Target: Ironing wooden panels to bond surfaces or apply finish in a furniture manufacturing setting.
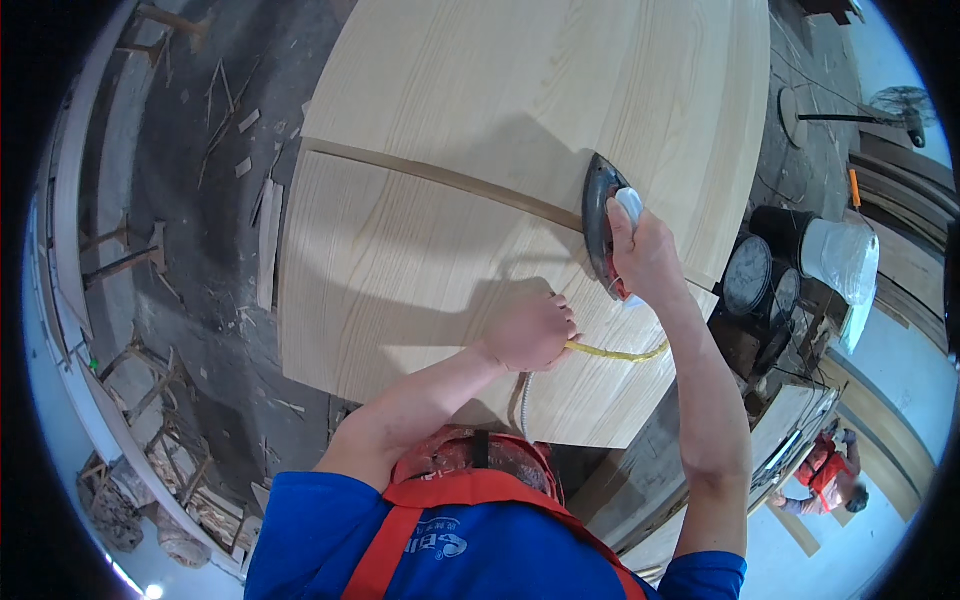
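Note:
My right hand (645,250) is closed around the pale handle of a clothes iron (598,215). The iron's dark, pointed body rests over a brown strip (450,178) running across a light wood-grain panel (470,255), and hides part of that strip. Nearer to me, my left hand (530,332) is curled shut just above the panel, around the iron's cord. A yellow-wrapped length of the cord (620,353) comes out on its right and curves toward my right forearm. Below the fist hangs a grey braided length (524,400).
Black buckets (747,275) and a clear plastic-wrapped container (838,260) stand to the right. Beyond them is a pedestal fan (905,110). Wood offcuts (268,240) litter the floor at left, near wooden trestles (130,260). Another person (828,470) is at far right.

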`<state>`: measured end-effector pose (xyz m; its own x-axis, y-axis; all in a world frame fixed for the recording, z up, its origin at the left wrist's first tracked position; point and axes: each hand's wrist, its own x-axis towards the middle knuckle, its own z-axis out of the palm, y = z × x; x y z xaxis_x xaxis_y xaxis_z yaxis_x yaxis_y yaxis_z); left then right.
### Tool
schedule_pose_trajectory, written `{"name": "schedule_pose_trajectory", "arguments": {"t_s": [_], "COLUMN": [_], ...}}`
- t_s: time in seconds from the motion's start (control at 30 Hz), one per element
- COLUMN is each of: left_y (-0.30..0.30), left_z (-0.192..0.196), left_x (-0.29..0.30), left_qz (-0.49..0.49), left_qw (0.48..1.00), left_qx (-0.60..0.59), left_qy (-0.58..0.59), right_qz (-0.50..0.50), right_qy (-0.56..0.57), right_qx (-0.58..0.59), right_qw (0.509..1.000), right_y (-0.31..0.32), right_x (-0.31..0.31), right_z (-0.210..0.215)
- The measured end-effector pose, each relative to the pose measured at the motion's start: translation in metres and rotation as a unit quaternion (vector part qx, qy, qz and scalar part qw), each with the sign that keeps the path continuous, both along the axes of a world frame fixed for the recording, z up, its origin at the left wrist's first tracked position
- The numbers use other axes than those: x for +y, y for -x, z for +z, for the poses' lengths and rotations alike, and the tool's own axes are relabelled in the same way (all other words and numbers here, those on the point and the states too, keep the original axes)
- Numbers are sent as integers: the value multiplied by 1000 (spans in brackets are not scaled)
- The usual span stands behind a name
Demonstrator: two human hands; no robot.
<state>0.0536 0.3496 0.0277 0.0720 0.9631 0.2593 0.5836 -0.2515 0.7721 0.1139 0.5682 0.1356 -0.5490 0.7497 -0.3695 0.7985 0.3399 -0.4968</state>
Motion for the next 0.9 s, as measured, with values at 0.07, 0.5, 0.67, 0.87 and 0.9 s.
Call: {"name": "schedule_pose_trajectory", "arguments": {"t_s": [0.07,0.5,0.67,0.87,0.9], "left_y": [0,-2,0,0,-2], "left_z": [0,-3,-2,2,-1], "left_x": [0,1,0,0,-1], "left_qz": [-2,-2,1,-9,-7], "left_qw": [1000,1000,1000,1000,1000], "left_qx": [3,-22,-7,2,14], "left_qy": [-5,-8,-6,1,4], "right_qz": [19,22,8,-3,-4], "right_qy": [4,34,17,27,24], "right_qx": [15,-18,-24,18,22], "right_qw": [1000,999,1000,999,999], "right_y": [-1,0,0,-6,-5], "right_x": [5,5,0,1,3], "right_z": [3,5,1,-7,-6]}}
